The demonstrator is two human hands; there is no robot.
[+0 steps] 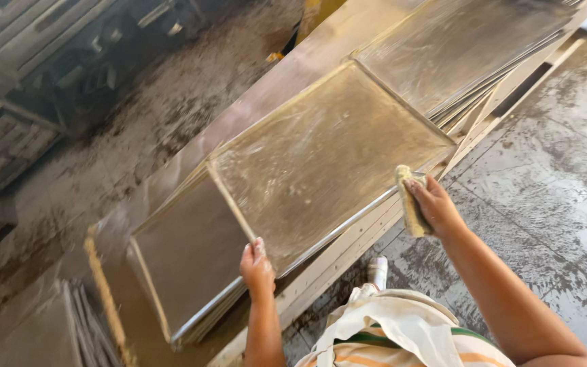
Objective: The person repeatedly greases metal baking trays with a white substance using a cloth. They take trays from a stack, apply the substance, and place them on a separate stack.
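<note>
Tray (327,156): a large flat metal sheet with a raised rim, dull and smeared, lying tilted on the long counter (266,102), its near edge overhanging the counter's near edge. It rests partly on a second tray (185,258) toward the counter's left end. A stack of further trays (470,47) sits at the far right end, just beside it.

Left hand (257,268): fingers closed on the tray's near left corner, thumb on top, holding that corner up.

Right hand (435,204): fingers wrapped around a yellowish sponge (410,200), held just off the tray's right corner, at the counter's near edge. Whether the sponge touches the rim cannot be told.

Risks, as judged:
- The tray is held at one corner only. If the surface is greasy or wet, the grip may slip and the tray may drop onto the lower tray or slide off the near edge toward the person's foot (377,270).
- Pressure from the sponge at the unsupported right corner could pivot the sheet about the left hand.
- The rim is thin metal; a slipping hand could be cut.
- The floor (552,156) looks wet and streaked, so footing is doubtful.
</note>
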